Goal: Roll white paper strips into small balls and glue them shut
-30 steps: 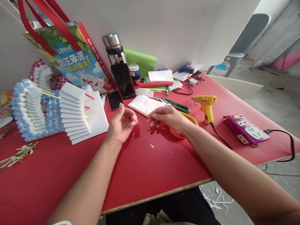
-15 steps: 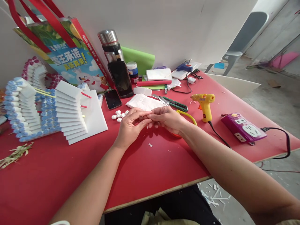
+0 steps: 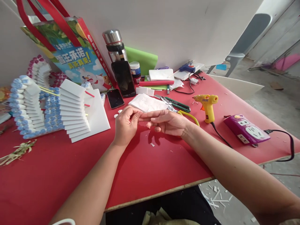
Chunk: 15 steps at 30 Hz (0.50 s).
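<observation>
Over the red table (image 3: 131, 175), my left hand (image 3: 126, 126) is closed in a pinch. Whatever it grips, if anything, is hidden by thumb and fingers. My right hand (image 3: 170, 122) is palm up with its fingers stretched out, their tips touching the left hand's pinch. No object shows in the right palm. Small white rolled pieces (image 3: 120, 111) lie just behind my left hand, mostly covered by it. A folded white tissue (image 3: 147, 103) is beyond both hands. Yellow-handled scissors (image 3: 187, 115) lie behind my right wrist, and a white scrap (image 3: 152, 144) is on the table below my fingers.
At left stand a blue-and-white paper construction (image 3: 25, 109) and a fanned stack of white boards (image 3: 73, 112). Phones (image 3: 116, 99), a steel flask (image 3: 114, 47) and a printed bag (image 3: 79, 59) are behind. A yellow glue gun (image 3: 207, 106) and purple power socket (image 3: 248, 129) occupy the right.
My right hand's fingers have straightened and its thumb has come away from my left hand. My left hand has drawn slightly left, covering most of the white rolled pieces. The view has shifted slightly.
</observation>
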Tool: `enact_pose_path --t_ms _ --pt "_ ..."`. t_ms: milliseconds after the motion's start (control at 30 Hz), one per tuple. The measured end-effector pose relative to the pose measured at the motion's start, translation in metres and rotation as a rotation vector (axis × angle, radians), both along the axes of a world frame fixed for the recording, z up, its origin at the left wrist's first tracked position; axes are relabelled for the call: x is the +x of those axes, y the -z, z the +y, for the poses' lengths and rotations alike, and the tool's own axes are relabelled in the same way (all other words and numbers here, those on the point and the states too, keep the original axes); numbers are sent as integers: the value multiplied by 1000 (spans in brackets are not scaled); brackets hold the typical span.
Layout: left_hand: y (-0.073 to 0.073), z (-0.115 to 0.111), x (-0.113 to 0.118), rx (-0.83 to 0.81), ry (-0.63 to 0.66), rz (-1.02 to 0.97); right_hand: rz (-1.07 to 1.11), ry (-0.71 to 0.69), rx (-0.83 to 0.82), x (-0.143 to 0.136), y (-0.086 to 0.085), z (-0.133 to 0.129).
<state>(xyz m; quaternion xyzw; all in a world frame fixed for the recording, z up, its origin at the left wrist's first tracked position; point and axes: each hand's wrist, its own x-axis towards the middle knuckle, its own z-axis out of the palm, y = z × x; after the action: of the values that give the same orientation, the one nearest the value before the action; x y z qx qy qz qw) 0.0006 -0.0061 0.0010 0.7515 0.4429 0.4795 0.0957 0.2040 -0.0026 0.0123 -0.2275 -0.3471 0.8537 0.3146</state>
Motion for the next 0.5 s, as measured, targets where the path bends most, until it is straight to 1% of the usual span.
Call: enact_pose_path --t_ms 100,167,233,367,433,500 --pt "3 1 0 -123 -26 -125 -3 28 34 3 0 2" --pt "4 1 1 -166 -13 -156 -19 51 47 6 0 5" --pt "4 0 2 -156 17 -132 -44 67 43 7 1 6" --pt "1 -1 5 -48 42 -35 -97 78 53 6 -1 3" --pt "0 -1 4 -38 27 -4 -124 74 98 5 -3 1" --pt "1 -1 4 -87 -12 -16 -206 110 201 5 -3 1"
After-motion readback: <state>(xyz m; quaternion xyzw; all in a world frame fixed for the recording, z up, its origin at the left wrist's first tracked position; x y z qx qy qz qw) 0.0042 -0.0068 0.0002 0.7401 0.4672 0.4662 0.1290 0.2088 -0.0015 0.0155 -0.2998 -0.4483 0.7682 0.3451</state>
